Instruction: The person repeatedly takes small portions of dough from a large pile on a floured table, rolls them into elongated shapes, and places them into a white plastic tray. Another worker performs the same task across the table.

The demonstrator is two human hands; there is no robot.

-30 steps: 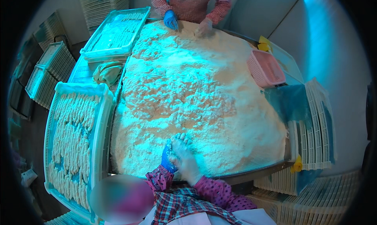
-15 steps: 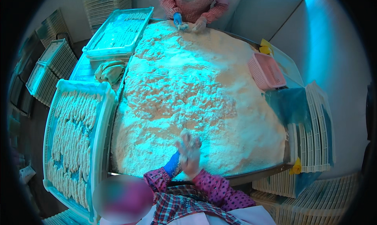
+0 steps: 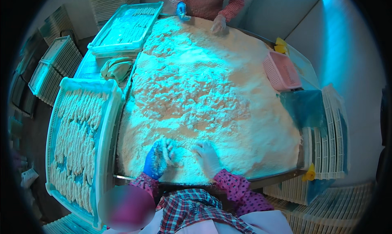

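A broad bed of pale breadcrumbs lies before me, with a lumpy, heaped stretch across its middle. At its near left, my left hand wears a blue glove caked with crumbs. Its fingers are curled around a crumb-coated strip; crumbs blur the edge between strip and fingertips. My right hand, in a whitish glove, is a short way to the right. Its fingers stretch forward and left, low on the crumbs, and seem to hold nothing. Left of the bed, a white tray carries rows of long crumb-coated strips.
Across the table a co-worker's gloved hands are over the crumbs. A second tray with strips stands far left, near a crumpled cloth. On the right are a pink basket, a blue sheet and stacked trays.
My hands were pressed together above the near crumbs; now they are apart, left hand to the left, right hand to the right, both lower. The co-worker's hands have also separated.
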